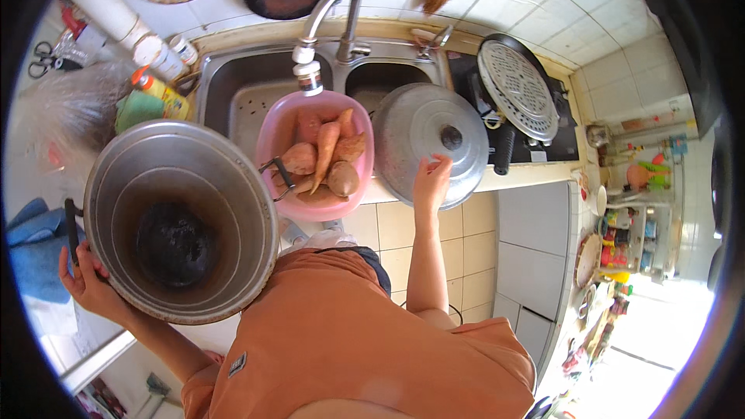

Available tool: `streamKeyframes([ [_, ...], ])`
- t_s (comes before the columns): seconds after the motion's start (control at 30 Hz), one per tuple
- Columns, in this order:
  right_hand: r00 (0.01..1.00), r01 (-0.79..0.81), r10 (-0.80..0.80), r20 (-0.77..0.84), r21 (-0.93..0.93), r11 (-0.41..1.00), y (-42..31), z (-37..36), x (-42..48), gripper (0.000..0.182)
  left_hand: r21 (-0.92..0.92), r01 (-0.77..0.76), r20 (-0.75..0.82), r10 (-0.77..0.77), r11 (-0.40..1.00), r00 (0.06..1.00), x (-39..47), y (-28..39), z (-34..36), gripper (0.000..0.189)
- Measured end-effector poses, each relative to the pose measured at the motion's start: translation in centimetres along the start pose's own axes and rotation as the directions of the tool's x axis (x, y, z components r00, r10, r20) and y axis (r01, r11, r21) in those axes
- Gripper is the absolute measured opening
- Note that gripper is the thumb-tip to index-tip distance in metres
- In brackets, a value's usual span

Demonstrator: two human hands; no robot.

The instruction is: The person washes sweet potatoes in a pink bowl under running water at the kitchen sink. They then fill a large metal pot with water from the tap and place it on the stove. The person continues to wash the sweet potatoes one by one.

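A large aluminium pot (pixel 238 227), dark-stained at its bottom, is tilted towards me at the left. My left hand (pixel 84 276) grips its black side handle. Over the sink's right part lies a domed metal lid (pixel 401 128) with a black knob. My right hand (pixel 433 177) is at the lid's near side, just below the knob, its fingers partly bent and holding nothing; whether they touch the lid I cannot tell. Between pot and lid, a pink plastic basin (pixel 355 203) holds several sweet potatoes (pixel 327 145). The pot's other handle overlaps the basin's left rim.
Behind the basin are a double steel sink (pixel 233 78) and a curved faucet (pixel 349 23). On the right stands a black stove (pixel 506 148) with a pan and a perforated steamer plate (pixel 515 87). A yellow bottle (pixel 169 96) and a green cloth (pixel 139 110) are at the left.
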State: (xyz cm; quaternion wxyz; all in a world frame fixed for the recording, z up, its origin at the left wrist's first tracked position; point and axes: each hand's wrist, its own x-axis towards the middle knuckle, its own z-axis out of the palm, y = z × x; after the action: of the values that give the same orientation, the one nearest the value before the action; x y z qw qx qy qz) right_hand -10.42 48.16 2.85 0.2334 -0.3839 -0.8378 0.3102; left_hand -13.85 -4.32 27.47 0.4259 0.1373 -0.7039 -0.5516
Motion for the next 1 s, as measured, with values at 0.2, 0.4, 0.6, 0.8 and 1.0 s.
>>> streamKeyframes([
  [0.2, 0.995, -0.104, 0.097, -0.038, -0.325, 0.940, 1.3, -2.2, 7.4, 0.063, -0.013, -0.006, 0.019, 0.006, 1.000, 1.000, 0.1, -1.2, -0.8, 0.035],
  [0.4, 0.986, -0.112, 0.145, 0.077, -0.331, 0.937, 2.3, -1.0, 10.7, 0.057, -0.041, -0.035, 0.039, 0.037, 0.999, 0.999, -0.1, -1.3, -1.0, 0.035],
  [0.6, 0.993, -0.122, 0.120, -0.021, -0.173, 0.977, 4.7, -3.8, 8.2, 0.041, 0.039, -0.034, 0.015, 0.034, 0.999, 0.999, -0.5, -0.8, -0.6, 0.035],
  [0.8, 0.974, -0.227, 0.220, -0.055, -0.212, 0.951, 6.5, -12.1, 1.5, 0.039, 0.045, -0.022, 0.000, 0.022, 0.999, 1.000, -0.6, -1.1, -0.9, 0.036],
  [1.0, 0.891, -0.415, 0.307, -0.335, -0.325, 0.850, 11.6, -23.6, -3.7, 0.039, 0.070, -0.022, 0.017, 0.021, 0.997, 1.000, -0.5, -1.3, -1.3, 0.038],
])
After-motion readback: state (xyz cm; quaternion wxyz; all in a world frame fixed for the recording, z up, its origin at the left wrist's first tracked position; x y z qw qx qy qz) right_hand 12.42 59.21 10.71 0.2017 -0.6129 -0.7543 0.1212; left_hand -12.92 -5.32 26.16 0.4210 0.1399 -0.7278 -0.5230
